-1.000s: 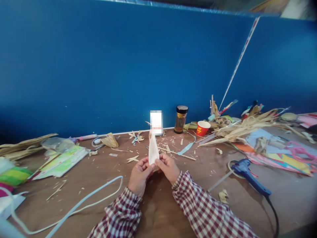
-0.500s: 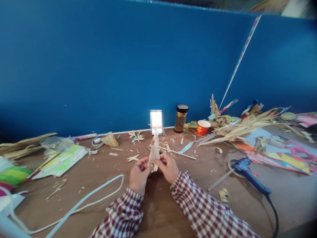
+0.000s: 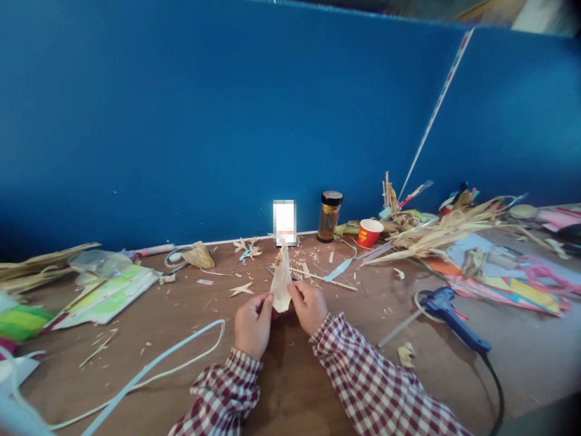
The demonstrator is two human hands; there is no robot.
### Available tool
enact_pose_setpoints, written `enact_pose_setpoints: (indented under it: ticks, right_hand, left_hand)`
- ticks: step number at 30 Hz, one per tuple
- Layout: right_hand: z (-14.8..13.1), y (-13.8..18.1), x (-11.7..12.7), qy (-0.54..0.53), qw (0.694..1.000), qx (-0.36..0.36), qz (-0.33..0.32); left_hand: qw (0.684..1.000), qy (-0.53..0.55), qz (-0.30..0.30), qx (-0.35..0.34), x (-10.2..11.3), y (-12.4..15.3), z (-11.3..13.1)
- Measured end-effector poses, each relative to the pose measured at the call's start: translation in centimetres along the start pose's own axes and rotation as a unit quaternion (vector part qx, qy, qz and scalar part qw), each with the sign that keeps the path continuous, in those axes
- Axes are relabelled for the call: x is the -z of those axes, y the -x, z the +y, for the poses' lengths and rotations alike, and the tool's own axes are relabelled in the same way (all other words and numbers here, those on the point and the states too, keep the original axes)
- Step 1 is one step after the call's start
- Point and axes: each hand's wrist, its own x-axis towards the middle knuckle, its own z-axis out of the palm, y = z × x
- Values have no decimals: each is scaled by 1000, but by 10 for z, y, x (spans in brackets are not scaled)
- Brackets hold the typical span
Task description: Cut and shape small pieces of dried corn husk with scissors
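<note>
A pale piece of corn husk [image 3: 282, 284], narrow at its far tip and wider at the near end, is stretched between both hands above the brown table. My left hand [image 3: 253, 322] pinches its left edge between thumb and fingers. On the opposite edge, my right hand [image 3: 309, 304] has its thumb and fingers closed on the husk. Beyond the husk lie thin wooden sticks and husk scraps [image 3: 313, 274]. A small star-like husk piece [image 3: 242, 289] rests left of the hands.
A blue glue gun [image 3: 458, 318] with a black cord lies at right. Behind stand a dark-lidded jar [image 3: 329, 217] and a red paper cup [image 3: 370, 234]. Dried husks [image 3: 436, 236] pile up at back right. A pale blue cable [image 3: 154, 363] loops at left. A blue partition [image 3: 218, 121] closes the back.
My fingers have spread slightly apart along the husk's near end, so more of its surface shows flat. The view has shifted a little.
</note>
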Motion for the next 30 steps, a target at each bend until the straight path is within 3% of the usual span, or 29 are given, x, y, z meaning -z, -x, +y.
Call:
enact_pose_setpoints:
  ticks: [4, 10, 15, 24, 30]
  right_hand:
    - [-1, 0, 1, 45, 999, 18, 19]
    - [0, 1, -1, 20, 999, 27, 22]
    - [-4, 0, -2, -66, 997, -15, 48]
    - [-8, 4, -3, -85, 995, 11, -45]
    - [4, -8, 10, 71, 997, 14, 15]
  left_hand:
    - [999, -37, 8, -31, 0, 2, 4]
    - [987, 138, -42, 73, -6, 5, -1]
    - [977, 148, -85, 127, -12, 7, -1]
    - [961, 229, 66, 141, -3, -4, 0]
    - [921, 322, 130, 176, 2, -9, 10]
